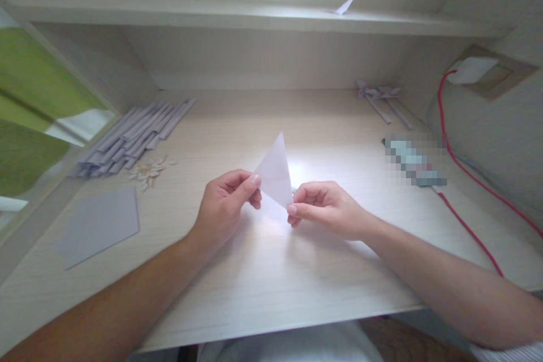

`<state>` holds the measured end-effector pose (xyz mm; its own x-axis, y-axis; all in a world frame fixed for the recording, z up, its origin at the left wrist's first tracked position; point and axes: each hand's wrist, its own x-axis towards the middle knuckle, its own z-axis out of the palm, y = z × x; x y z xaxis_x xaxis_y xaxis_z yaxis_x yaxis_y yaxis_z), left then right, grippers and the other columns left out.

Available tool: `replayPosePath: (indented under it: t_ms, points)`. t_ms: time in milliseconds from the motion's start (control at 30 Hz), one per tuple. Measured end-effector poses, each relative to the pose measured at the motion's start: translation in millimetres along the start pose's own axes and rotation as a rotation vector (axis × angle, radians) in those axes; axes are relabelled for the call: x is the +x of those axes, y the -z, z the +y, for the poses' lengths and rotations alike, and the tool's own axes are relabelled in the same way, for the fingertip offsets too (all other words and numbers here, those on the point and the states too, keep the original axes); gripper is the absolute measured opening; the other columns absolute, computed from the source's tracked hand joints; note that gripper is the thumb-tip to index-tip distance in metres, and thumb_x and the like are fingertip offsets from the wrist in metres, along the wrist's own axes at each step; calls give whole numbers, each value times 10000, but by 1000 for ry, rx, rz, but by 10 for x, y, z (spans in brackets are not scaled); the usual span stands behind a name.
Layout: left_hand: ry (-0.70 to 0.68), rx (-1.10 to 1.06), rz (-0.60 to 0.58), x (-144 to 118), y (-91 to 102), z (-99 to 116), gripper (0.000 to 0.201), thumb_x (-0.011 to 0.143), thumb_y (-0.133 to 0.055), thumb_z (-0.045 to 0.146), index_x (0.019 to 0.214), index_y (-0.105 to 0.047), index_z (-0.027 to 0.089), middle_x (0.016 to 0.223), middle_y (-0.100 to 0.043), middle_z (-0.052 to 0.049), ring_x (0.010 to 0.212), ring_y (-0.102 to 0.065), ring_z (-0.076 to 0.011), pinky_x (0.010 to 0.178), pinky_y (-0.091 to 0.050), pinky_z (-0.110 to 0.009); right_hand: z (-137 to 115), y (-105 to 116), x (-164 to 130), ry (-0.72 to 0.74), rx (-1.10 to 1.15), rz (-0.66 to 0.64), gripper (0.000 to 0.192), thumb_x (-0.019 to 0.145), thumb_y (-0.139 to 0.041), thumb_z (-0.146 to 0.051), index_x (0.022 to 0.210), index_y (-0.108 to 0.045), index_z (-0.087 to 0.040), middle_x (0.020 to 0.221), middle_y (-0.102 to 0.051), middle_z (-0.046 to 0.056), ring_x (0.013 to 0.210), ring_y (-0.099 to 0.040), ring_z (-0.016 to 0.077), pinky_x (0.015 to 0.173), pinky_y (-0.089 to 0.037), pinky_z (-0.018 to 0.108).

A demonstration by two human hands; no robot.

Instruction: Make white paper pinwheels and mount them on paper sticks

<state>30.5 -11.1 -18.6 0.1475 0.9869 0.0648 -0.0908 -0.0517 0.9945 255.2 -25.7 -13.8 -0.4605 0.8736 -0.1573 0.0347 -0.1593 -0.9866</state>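
- Over the middle of the tabletop (pixel 271 271), both hands hold a white folded paper triangle (pixel 275 172) up in the air, tip pointing up.
- Left hand (pixel 223 206): closed in a pinch on the triangle's left lower edge, thumb on the near face, other fingers curled behind.
- Right hand (pixel 324 209): closed in a pinch on the triangle's lower right corner, thumb and forefinger tips together, remaining fingers curled under.
- Triangle sits between the two hands, clear of the tabletop surface, bright light patch on the wood just below it.
- Left of the hands, flat grey paper sheet (pixel 102 223) lies on the tabletop, well apart from the triangle.
- Behind that sheet, a pile of rolled grey paper sticks (pixel 133 136) lies side by side, angled toward the back wall.
- Small heap of pale paper scraps (pixel 150 172) just beside the near end of the sticks.
- Far right back: two finished paper pinwheels on sticks (pixel 382 100), lying flat.
- Right side: blurred-out item (pixel 413 161) on the tabletop, can't tell what it is.
- Red cable (pixel 466 172) runs from a wall socket plate (pixel 487 73) down across the right edge.
- Shelf (pixel 254 17) above, with one small white paper piece (pixel 345 5) on it.
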Motion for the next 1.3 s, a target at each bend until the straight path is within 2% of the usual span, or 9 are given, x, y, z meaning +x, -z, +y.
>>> replayPosePath:
  t_ms: [100, 267, 500, 833, 1033, 1300]
  points:
    - [-15, 50, -46, -23, -11, 30, 220, 899, -723, 292, 719, -711, 165, 620, -654, 4, 602, -590, -132, 634, -475, -271, 6, -1, -7, 62, -23, 10, 244, 879, -789, -372, 815, -743, -140, 778, -746, 42, 731, -681, 133, 728, -536, 264]
    - [-42, 163, -104, -61, -20, 61, 274, 929, -690, 302, 691, -699, 167, 620, -660, 1, 627, -590, -129, 670, -454, -264, -29, 5, -23, 160, -125, 69, 242, 937, -711, -296, 743, -731, -152, 687, -665, -5, 636, -582, 95, 626, -464, 223]
    - [-33, 157, -163, -63, -24, 41, 269, 933, -692, 310, 701, -709, 174, 619, -648, 12, 619, -581, -121, 659, -442, -249, -71, 10, -17, 242, -138, 85, 293, 966, -668, -324, 731, -730, -161, 684, -657, 2, 625, -570, 109, 608, -466, 238]
    - [-19, 167, -167, -59, -32, 28, 267, 912, -702, 316, 685, -702, 175, 599, -631, 6, 592, -559, -128, 622, -423, -256, -63, 21, 3, 240, -109, 181, 317, 911, -737, -405, 697, -744, -171, 676, -673, 22, 622, -591, 140, 607, -506, 276]
    - [-11, 187, -210, -64, -28, 11, 277, 920, -694, 325, 685, -691, 178, 598, -623, 9, 590, -547, -126, 613, -404, -255, -33, 33, 13, 225, -39, 213, 238, 873, -781, -402, 806, -794, -173, 726, -716, 26, 640, -628, 140, 608, -522, 269]
    - [-3, 238, -261, -73, -5, 22, 337, 921, -685, 339, 629, -647, 174, 603, -605, 4, 608, -519, -129, 624, -375, -267, -62, 47, 12, 219, -51, 280, 303, 848, -795, -423, 692, -758, -167, 665, -695, 28, 620, -633, 147, 609, -543, 280]
